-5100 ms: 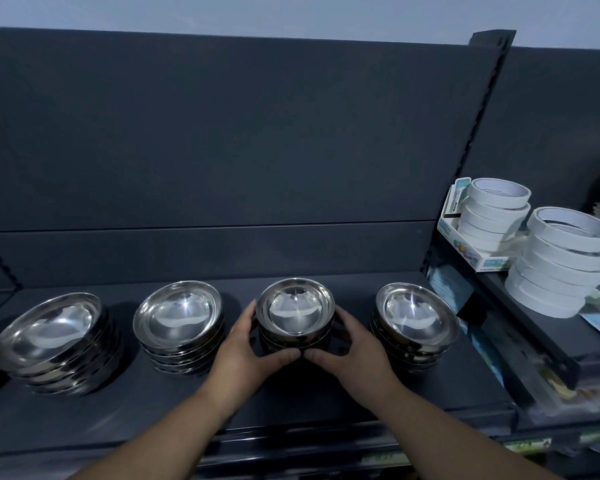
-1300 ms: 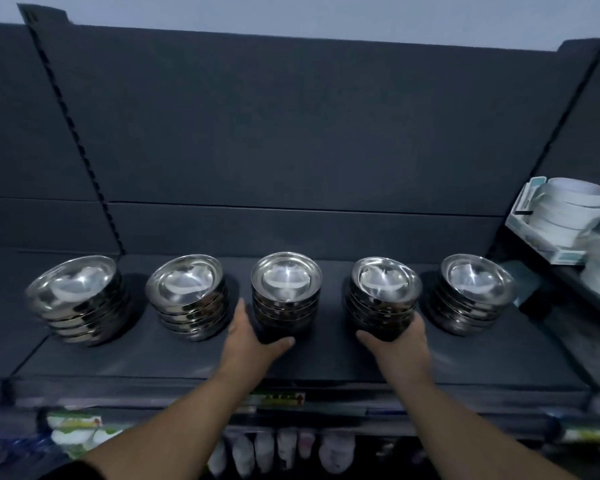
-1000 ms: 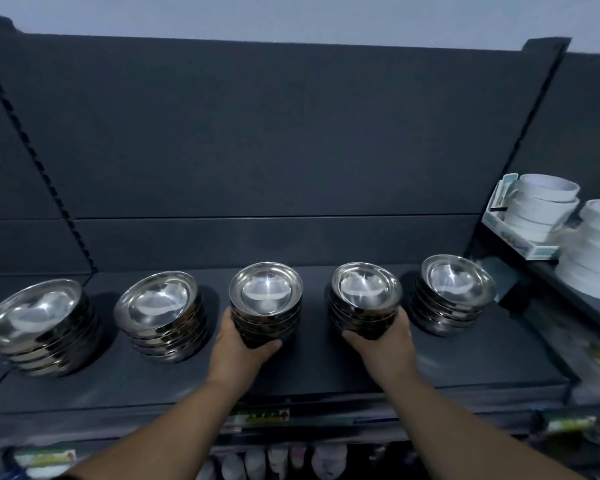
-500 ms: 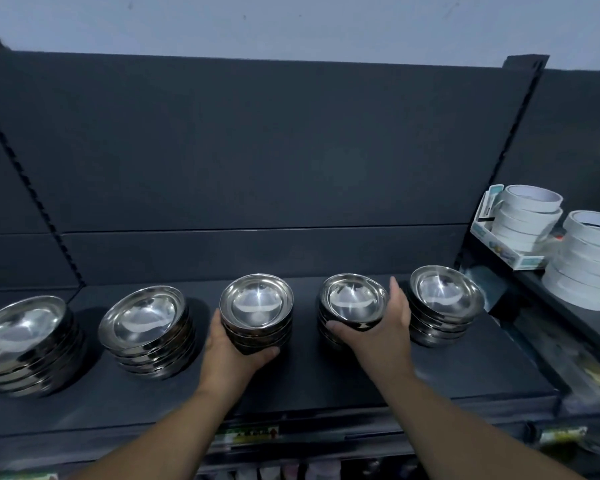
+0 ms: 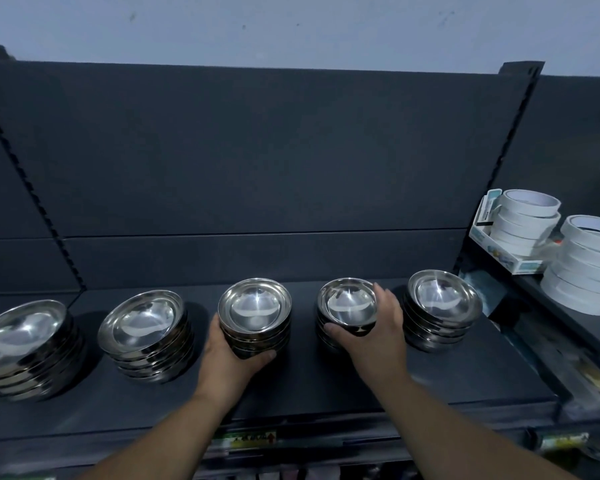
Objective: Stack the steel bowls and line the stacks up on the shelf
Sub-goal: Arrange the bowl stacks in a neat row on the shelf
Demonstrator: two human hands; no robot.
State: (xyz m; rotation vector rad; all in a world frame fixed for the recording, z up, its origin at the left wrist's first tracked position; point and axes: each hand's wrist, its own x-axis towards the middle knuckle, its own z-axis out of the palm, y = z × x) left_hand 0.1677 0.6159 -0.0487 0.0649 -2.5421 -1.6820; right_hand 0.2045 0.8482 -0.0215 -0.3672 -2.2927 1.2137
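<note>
Holds the right hand higher than 1 s ago: no longer low at the front of the 4th stack, now wraps its top rim, thumb at the front, fingers curled round the right edge, just beside the 5th stack. Keeps the left hand cupped round the front-left of the 3rd stack, thumb tucked low under the front; cannot tell how its other fingers lie, hidden behind the bowls. Leaves all 5 stacks in a row on the dark shelf, with the 1st stack and 2nd stack apart at the left, touched by neither hand. Seems midway through squaring the 2 middle stacks into line. Risks sliding the upper bowls off the lower ones, since polished steel gives little grip and the right hand holds only near the top. Could also knock the 5th stack out of line with the knuckles, given the narrow gap there. Calls for low, even pressure from both sides.
</note>
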